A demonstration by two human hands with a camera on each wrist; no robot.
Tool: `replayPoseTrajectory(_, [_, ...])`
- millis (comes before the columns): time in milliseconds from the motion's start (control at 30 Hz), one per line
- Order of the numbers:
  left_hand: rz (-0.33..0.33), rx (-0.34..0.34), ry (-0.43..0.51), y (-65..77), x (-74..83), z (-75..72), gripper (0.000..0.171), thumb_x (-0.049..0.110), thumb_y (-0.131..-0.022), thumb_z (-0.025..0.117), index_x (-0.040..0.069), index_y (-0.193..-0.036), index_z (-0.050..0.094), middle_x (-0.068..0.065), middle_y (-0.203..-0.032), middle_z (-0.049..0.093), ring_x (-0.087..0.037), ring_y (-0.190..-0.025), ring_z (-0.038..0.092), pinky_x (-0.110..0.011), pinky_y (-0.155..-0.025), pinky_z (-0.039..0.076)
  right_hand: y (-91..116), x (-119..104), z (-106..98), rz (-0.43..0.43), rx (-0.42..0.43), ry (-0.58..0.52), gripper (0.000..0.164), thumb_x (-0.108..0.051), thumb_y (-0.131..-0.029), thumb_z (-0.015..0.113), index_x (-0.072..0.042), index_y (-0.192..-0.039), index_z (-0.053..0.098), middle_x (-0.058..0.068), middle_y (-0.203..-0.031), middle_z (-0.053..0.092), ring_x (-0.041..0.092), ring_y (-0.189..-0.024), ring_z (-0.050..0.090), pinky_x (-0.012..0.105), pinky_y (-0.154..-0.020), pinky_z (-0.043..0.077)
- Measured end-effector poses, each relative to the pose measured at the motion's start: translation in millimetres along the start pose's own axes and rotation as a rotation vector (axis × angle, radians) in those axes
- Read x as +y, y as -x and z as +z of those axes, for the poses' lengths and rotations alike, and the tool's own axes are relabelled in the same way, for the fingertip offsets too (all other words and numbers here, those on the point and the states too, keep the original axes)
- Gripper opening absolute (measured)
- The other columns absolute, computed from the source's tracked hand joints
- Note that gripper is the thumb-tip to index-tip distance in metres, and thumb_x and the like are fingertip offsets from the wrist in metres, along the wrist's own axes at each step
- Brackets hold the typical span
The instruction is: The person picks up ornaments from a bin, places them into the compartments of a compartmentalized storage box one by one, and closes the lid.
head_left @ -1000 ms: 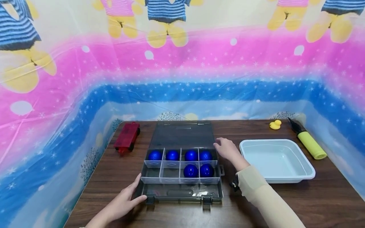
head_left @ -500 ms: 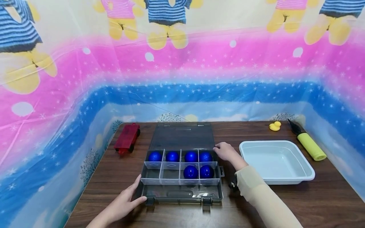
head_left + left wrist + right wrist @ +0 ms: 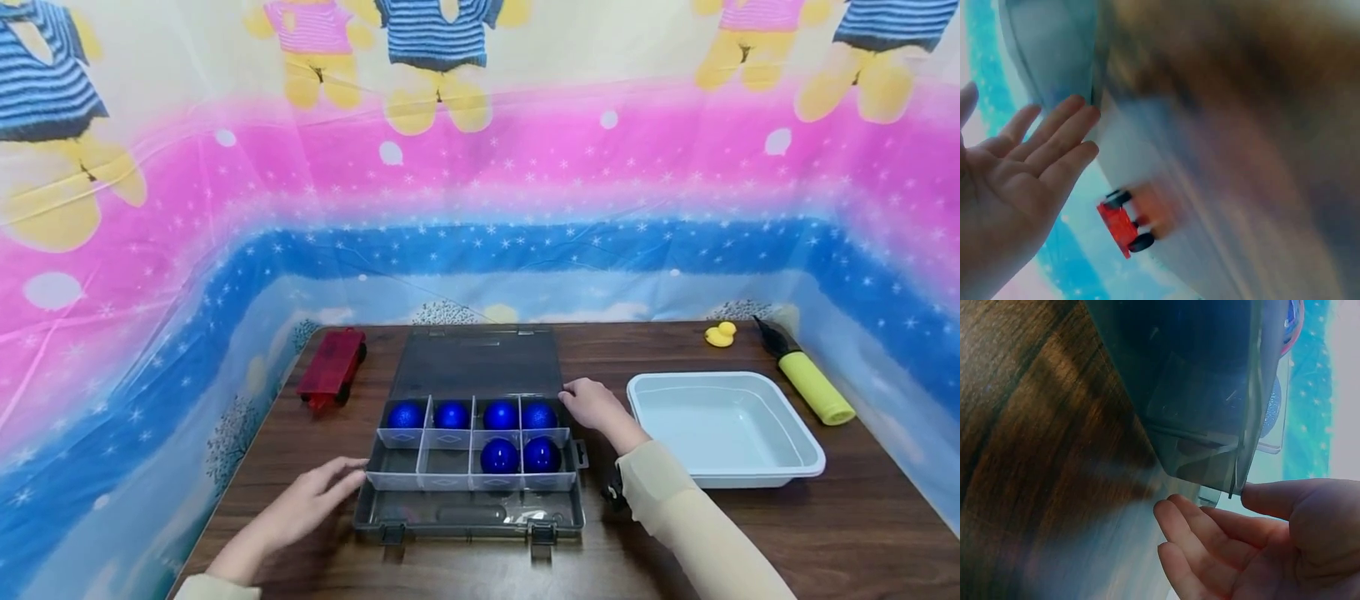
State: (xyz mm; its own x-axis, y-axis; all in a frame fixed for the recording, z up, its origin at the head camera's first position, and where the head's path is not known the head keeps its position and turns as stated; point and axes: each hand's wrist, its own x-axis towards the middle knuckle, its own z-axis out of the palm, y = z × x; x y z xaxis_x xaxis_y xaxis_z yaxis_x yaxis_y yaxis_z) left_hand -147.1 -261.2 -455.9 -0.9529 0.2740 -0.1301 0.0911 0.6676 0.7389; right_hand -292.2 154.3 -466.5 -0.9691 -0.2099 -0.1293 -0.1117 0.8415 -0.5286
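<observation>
A dark clear organizer box (image 3: pixel 468 507) lies on the table, its lid (image 3: pixel 480 360) folded back flat. Blue balls (image 3: pixel 499 456) fill the back row of compartments and the two right ones in front; the two front left ones hold none. Beside the box's left wall is my left hand (image 3: pixel 303 500), fingers straight, fingertips close to the wall; whether they touch is unclear. In the left wrist view that palm (image 3: pixel 1016 194) holds nothing. At the back right corner, my right hand (image 3: pixel 1247 550) has its thumb tip against the box edge, the other fingers loosely bent beneath.
A red toy car (image 3: pixel 331 368) stands at the back left. To the right is a white plastic basin (image 3: pixel 723 481), with a yellow rubber duck (image 3: pixel 720 335) and a yellow-green hand pump (image 3: pixel 813 385) behind it. A printed cloth (image 3: pixel 480 242) surrounds the table.
My left hand has slid back from the box's front left corner, and its thumb has left the front edge. The right hand stays at the back right corner. Box and balls keep their places.
</observation>
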Motion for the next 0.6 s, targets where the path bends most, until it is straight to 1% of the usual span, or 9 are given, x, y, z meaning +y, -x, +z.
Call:
replayPoseTrajectory(100, [0.027,0.056,-0.059,-16.2,-1.5,-9.1,0.05,0.039,-0.104,0.04,0.002,-0.135,0.053,-0.018,-0.132,0.055,-0.037,-0.123,0.049,-0.056,-0.098,0.038,1.3,1.1,-0.2,0.002,-0.004,-0.003,0.041,-0.02,-0.103,0.047,0.006,-0.135,0.052,0.024,-0.133,0.053,0.038,-0.123,0.048,0.054,-0.098,0.04])
replayPoseTrajectory(167, [0.049,0.105,-0.085,-27.8,-3.8,-13.2,0.049,0.036,-0.105,0.04,0.001,-0.136,0.052,-0.02,-0.134,0.053,-0.038,-0.125,0.046,-0.056,-0.1,0.036,1.2,0.1,-0.1,0.005,-0.018,-0.019,0.042,-0.02,-0.103,0.046,0.007,-0.135,0.05,0.024,-0.133,0.053,0.036,-0.118,0.053,0.051,-0.095,0.043])
replayPoseTrajectory(233, [0.072,0.153,-0.105,-40.8,-5.6,-15.3,0.047,0.031,-0.105,0.04,-0.002,-0.137,0.05,-0.023,-0.135,0.051,-0.041,-0.126,0.044,-0.057,-0.1,0.035,1.1,-0.8,-0.1,0.009,-0.029,-0.042,0.043,-0.019,-0.104,0.045,0.009,-0.136,0.049,0.024,-0.13,0.055,0.033,-0.103,0.059,0.046,-0.088,0.047])
replayPoseTrajectory(300, [0.083,0.196,-0.124,-54.6,-5.9,-16.3,0.044,0.026,-0.105,0.041,-0.004,-0.137,0.05,-0.025,-0.135,0.049,-0.042,-0.127,0.042,-0.058,-0.101,0.034,0.4,-1.2,-0.4,0.015,-0.04,-0.062,0.043,-0.018,-0.104,0.045,0.01,-0.136,0.047,0.023,-0.117,0.06,0.026,-0.084,0.061,0.043,-0.081,0.047])
replayPoseTrajectory(333, [0.089,0.209,-0.128,-61.0,-5.6,-16.8,0.043,0.023,-0.105,0.041,-0.005,-0.137,0.049,-0.026,-0.136,0.049,-0.042,-0.127,0.042,-0.058,-0.101,0.034,-0.2,-1.0,-0.6,0.015,-0.043,-0.068,0.043,-0.018,-0.104,0.044,0.011,-0.136,0.047,0.021,-0.109,0.062,0.023,-0.077,0.058,0.041,-0.078,0.046])
replayPoseTrajectory(400, [0.087,0.215,-0.131,-73.7,-4.1,-17.6,0.042,0.02,-0.105,0.041,-0.006,-0.138,0.047,-0.027,-0.137,0.047,-0.043,-0.127,0.041,-0.058,-0.101,0.034,-0.5,-0.3,-1.5,0.011,-0.047,-0.079,0.043,-0.017,-0.104,0.045,0.011,-0.136,0.046,0.015,-0.092,0.062,0.02,-0.067,0.055,0.04,-0.076,0.046])
replayPoseTrajectory(467, [0.074,0.194,-0.135,-84.1,-2.6,-18.7,0.042,0.018,-0.105,0.04,-0.007,-0.139,0.044,-0.029,-0.138,0.045,-0.044,-0.129,0.039,-0.058,-0.102,0.033,-1.1,1.1,-1.6,0.016,-0.051,-0.093,0.043,-0.017,-0.104,0.045,0.011,-0.136,0.047,0.012,-0.081,0.058,0.02,-0.062,0.054,0.039,-0.075,0.046])
replayPoseTrajectory(500, [0.066,0.178,-0.14,-88.5,-2.3,-19.2,0.043,0.018,-0.105,0.04,-0.007,-0.14,0.043,-0.029,-0.14,0.043,-0.044,-0.13,0.038,-0.058,-0.103,0.032,-1.2,1.7,-1.5,0.021,-0.054,-0.106,0.043,-0.017,-0.103,0.046,0.011,-0.135,0.048,0.012,-0.08,0.059,0.02,-0.063,0.055,0.04,-0.074,0.047])
replayPoseTrajectory(600, [0.047,0.133,-0.153,-100.3,-2.9,-20.5,0.045,0.018,-0.105,0.039,-0.009,-0.142,0.039,-0.03,-0.142,0.039,-0.045,-0.132,0.034,-0.058,-0.105,0.028,-1.2,3.1,-0.4,0.032,-0.06,-0.132,0.04,-0.018,-0.103,0.047,0.011,-0.13,0.054,0.016,-0.091,0.065,0.019,-0.068,0.062,0.041,-0.076,0.05])
